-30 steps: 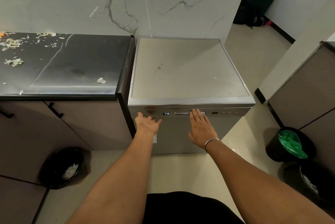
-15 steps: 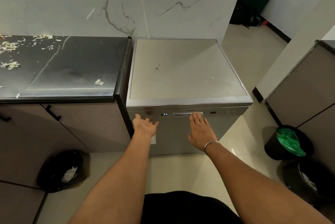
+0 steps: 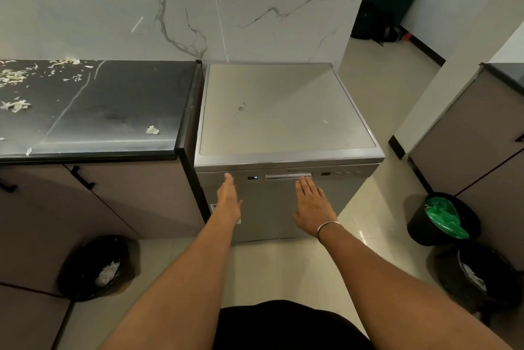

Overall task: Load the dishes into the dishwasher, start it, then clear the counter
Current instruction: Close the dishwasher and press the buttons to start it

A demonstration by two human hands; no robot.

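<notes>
Dark counter point(image 3: 119, 100) with pale scraps point(image 3: 15, 105) on it; dishwasher point(image 3: 283, 111) on tiled floor point(image 3: 283, 270)

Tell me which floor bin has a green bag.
The right-hand bin farther from the person, with the green bag inside. The bin next to it and the left bin hold only pale scraps.

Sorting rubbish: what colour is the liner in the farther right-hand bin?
Green plastic liner in the round black bin; head view.
</notes>
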